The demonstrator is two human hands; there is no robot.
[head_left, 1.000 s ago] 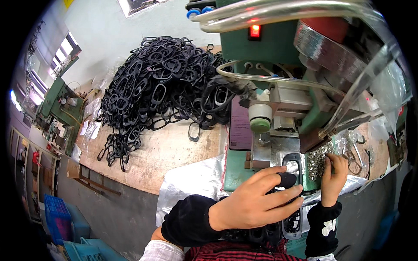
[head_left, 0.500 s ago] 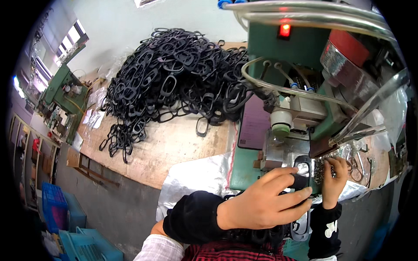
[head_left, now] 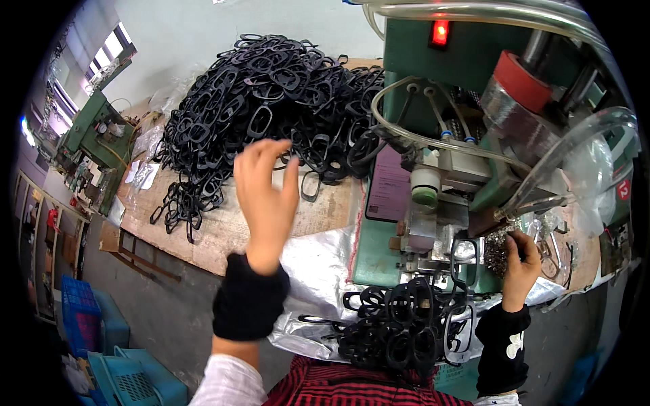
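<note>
My left hand (head_left: 266, 199) is raised over the bench with its fingers apart and nothing in them, just in front of a large heap of black eyeglass frames (head_left: 271, 88). My right hand (head_left: 520, 274) is beside a small heap of tiny metal parts (head_left: 496, 252). Its thumb and index finger are curled together in a pinch; what lies between them, if anything, is too small to make out. Between my hands, one eyeglass frame (head_left: 455, 277) stands lengthwise at the fixture of a green machine (head_left: 413, 51). A smaller pile of black frames (head_left: 399, 325) lies close to my body.
A red switch (head_left: 440, 31) glows on the machine, and clear hoses (head_left: 467, 143) loop across it. A pink sheet (head_left: 389, 186) lies left of its head. Silver foil (head_left: 315, 264) covers the bench's front edge. Blue crates (head_left: 132, 379) stand at lower left, a second green machine (head_left: 101, 142) behind.
My left hand has left the eyeglass frame at the machine and moved left and up toward the large heap, fingers opening. My right hand stays near the metal parts, with its fingers slightly shifted.
</note>
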